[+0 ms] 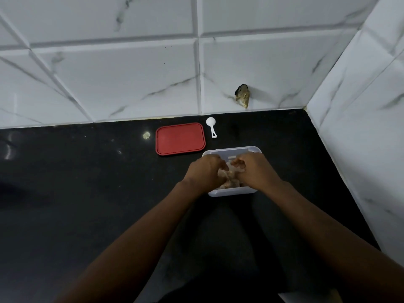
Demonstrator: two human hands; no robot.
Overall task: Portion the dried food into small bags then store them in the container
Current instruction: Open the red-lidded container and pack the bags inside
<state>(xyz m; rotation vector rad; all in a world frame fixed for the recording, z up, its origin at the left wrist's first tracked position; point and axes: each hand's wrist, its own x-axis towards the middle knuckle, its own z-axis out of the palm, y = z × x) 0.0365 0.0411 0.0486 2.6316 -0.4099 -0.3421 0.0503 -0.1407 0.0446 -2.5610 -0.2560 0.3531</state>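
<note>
Head view, step: we read this as the storing stage. The small bags (228,179) of pale dried food lie in the container (231,192), which stands open on the worktop (87,193) toward its back right corner.
Left hand (204,172): over the container's left side, fingers curled down onto the bags. It's blurred, so we cannot tell if it pinches one or only presses.
Right hand (256,171): over the right side, fingers curled. We can't tell the grip here either.
Hands together: close, fingertips nearly meeting over the middle of the container.
Next move: we judge the bags need settling flat below the rim. Then both hands come out and one reaches for the lid.
Lid (180,138): red, flat on the worktop just beyond the container's back left corner, near the back edge.
Scoop (211,126): white, just right of the lid, bowl toward the back edge, apart from the container.
In the way: we see nothing between container and lid. Bags heaped too high could keep the lid from seating.
Around: tiled wall (109,73) behind, with a broken hole (242,95). There is a pale speck (146,135) on the worktop left of the lid.
</note>
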